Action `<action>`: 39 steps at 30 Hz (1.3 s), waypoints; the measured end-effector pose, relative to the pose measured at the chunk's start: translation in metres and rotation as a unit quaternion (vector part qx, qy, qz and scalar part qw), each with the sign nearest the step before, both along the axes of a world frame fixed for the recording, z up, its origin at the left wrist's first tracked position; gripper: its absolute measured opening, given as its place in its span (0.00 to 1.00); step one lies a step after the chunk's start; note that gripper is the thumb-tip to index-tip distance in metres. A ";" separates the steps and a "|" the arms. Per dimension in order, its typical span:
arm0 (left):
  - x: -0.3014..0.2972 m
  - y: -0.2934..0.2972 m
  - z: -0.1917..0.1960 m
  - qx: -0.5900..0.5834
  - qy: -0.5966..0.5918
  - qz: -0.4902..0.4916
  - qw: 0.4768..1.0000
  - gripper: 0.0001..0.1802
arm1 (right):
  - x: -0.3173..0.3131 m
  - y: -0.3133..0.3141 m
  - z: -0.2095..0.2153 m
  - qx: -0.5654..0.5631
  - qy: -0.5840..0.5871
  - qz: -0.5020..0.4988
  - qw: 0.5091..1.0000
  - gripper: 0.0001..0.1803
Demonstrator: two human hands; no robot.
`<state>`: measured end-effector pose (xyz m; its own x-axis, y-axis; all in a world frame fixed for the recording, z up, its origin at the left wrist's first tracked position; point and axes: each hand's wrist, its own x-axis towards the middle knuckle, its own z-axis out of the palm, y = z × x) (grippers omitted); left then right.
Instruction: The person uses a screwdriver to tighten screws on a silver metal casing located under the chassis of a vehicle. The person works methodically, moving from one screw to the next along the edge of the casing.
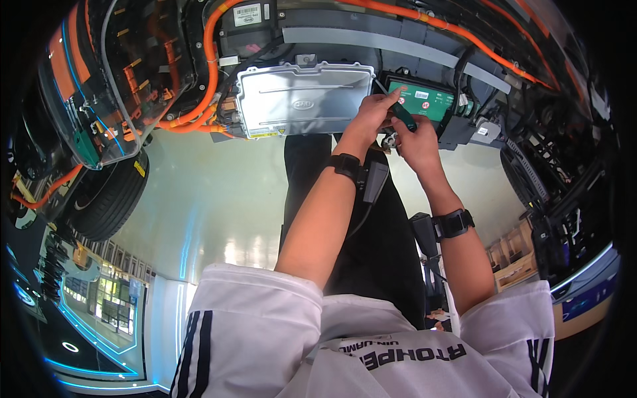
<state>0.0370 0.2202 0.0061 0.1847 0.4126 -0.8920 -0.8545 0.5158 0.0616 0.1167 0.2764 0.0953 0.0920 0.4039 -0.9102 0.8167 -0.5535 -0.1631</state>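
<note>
Upper right of centre, I see the right hand (418,139) gripping a dark green handle (403,117) before the green panel (432,99); left hand (373,114) alongside, hold unclear. Loose grip might drop it; a slip could scratch the panel.

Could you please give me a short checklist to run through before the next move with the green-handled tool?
1. Tool handle held: ok; the right hand grips the green-handled tool.
2. Left hand close by: ok; the left hand is beside the tool, though its exact contact is unclear.
3. Tool tip seated: cannot tell; too small to make out.
4. Hands away from the thick orange cable: ok; both are apart from it.
5. Gloves on: not ok; both hands are bare.
</note>
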 end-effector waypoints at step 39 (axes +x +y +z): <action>0.020 -0.008 -0.010 0.021 -0.064 0.081 0.994 0.27 | 0.017 0.013 0.009 -0.199 0.129 -0.252 0.938 0.20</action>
